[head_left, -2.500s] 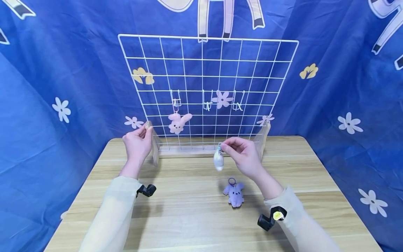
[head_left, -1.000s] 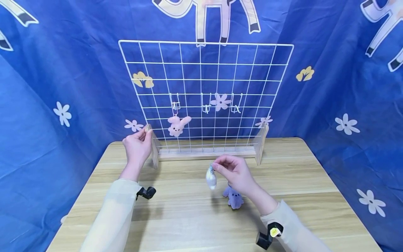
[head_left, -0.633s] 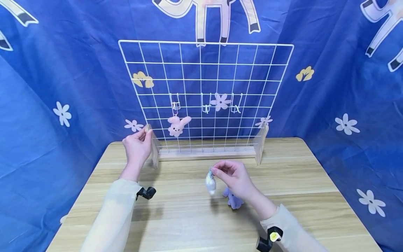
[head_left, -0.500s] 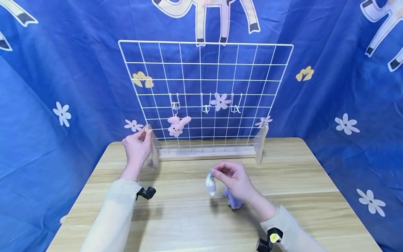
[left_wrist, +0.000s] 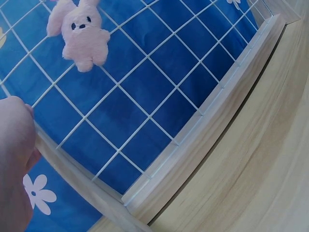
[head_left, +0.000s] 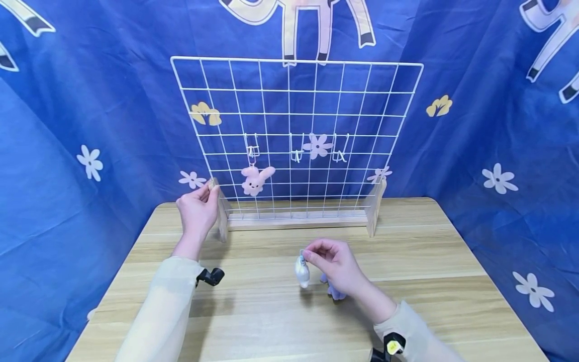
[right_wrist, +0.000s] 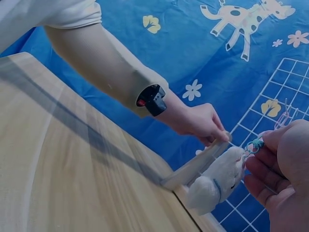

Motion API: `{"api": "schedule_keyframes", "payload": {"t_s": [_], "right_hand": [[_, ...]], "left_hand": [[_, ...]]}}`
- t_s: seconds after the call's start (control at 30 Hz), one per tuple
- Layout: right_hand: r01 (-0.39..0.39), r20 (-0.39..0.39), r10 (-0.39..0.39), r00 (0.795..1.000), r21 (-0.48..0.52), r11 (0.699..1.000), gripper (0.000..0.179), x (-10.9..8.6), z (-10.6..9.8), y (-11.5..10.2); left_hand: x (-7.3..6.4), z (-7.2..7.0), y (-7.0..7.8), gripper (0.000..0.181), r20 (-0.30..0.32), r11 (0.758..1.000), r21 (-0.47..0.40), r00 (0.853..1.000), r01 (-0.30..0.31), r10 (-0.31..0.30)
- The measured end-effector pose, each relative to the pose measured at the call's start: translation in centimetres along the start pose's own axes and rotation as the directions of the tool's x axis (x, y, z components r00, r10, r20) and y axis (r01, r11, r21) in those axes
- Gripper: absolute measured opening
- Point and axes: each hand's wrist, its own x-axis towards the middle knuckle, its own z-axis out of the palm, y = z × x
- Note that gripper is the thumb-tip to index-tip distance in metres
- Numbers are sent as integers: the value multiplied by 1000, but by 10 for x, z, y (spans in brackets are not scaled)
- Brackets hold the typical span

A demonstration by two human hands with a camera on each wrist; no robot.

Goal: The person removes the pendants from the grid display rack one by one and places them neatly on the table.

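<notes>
Fingers and thumb of my left hand (head_left: 196,210) are closed on the upper end of the wooden foot (head_left: 222,219) at the left end of the wire grid (head_left: 294,61), seemingly to steady it. Going right, the pink rabbit charm (head_left: 253,187) hangs against the grid from its left hook (head_left: 254,151); the grid's middle hook (head_left: 296,156) carries nothing. In front of the grid, below that hook, the white charm (head_left: 302,275) dangles, apart from the wires, its teal loop (right_wrist: 259,144) pinched firmly between thumb and fingertips of my right hand (head_left: 335,265). Just right of it, also in front of the grid, the purple charm (head_left: 336,293) is partly hidden behind my hand, below the grid's bare right hook (head_left: 339,156). I judge the step in hand to be managing the white charm by its loop. Hanging it would call for lifting it to the grid, turning the loop towards a hook's tip and slipping it on without tugging the wires.
</notes>
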Motion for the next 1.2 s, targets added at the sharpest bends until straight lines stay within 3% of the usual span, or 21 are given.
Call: {"api": "schedule_keyframes", "payload": {"t_s": [0.47,1.2], "right_hand": [[-55,9,54,998,37,998,9,-10,8,12],[-92,70,89,994,44,995,10,-33,13,29]], "left_hand": [[-1,-1,0,30,1,1000,12,1000,-7,7],[0,0,1,31,16,999,17,999,52,-52]]}}
